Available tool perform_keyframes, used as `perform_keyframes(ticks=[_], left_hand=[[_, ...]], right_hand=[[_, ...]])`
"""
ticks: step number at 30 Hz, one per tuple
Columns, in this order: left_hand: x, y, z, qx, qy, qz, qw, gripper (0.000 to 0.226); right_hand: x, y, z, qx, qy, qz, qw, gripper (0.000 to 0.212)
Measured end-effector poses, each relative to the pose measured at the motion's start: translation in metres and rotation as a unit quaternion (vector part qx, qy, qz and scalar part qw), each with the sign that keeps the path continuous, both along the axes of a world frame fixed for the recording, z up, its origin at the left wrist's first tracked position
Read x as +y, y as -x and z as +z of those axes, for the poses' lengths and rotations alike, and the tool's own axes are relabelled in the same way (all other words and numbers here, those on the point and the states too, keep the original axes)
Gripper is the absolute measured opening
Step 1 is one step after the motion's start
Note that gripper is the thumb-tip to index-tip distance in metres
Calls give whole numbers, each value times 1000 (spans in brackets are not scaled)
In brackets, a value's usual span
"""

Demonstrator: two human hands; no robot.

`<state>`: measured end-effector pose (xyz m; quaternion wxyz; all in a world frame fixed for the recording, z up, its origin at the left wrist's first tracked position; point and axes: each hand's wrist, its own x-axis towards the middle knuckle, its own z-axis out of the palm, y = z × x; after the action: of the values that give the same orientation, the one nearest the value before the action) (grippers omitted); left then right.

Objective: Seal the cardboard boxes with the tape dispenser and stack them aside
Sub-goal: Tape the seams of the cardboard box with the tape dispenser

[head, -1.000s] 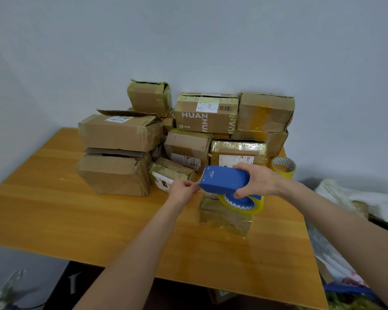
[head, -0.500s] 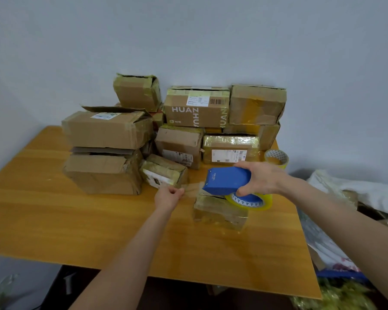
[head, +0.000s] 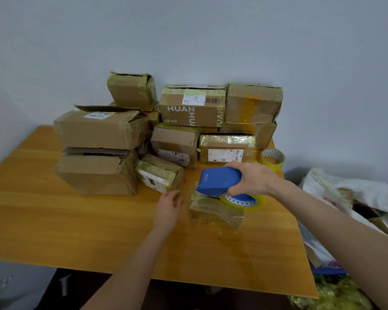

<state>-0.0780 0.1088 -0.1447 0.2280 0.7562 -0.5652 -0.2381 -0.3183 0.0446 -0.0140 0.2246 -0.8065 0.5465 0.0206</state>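
Observation:
A small tape-wrapped cardboard box (head: 215, 214) lies on the wooden table (head: 54, 220) in front of me. My right hand (head: 253, 177) grips the blue tape dispenser (head: 220, 181), whose front end rests on the box top; its yellowish tape roll (head: 244, 201) hangs over the box's right side. My left hand (head: 168, 206) hovers just left of the box with its fingers loosely straight, and I see nothing held in it. Whether a strip of clear tape runs from the dispenser cannot be made out.
A pile of cardboard boxes (head: 99, 130) fills the back of the table against the wall, some with open flaps. A spare tape roll (head: 273, 157) stands at the back right. White bags (head: 349, 193) lie past the table's right edge.
My left hand let go of the pulled tape strand, opened and dropped toward the table. The dispenser came down onto the box top.

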Motion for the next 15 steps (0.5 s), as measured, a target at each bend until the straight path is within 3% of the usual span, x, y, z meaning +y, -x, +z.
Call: perform_keyframes(ticks=[3, 7, 15], left_hand=[[9, 6, 13, -63, 163, -137, 975, 48], [10, 23, 19, -163, 61, -297, 939, 76], [4, 25, 11, -267, 21, -291, 918, 68]], right_hand=[[-1, -1, -1, -8, 6, 1, 1000, 67], [-1, -2, -1, -1, 20, 3, 1000, 68], [2, 2, 6, 34, 21, 18, 999, 70]])
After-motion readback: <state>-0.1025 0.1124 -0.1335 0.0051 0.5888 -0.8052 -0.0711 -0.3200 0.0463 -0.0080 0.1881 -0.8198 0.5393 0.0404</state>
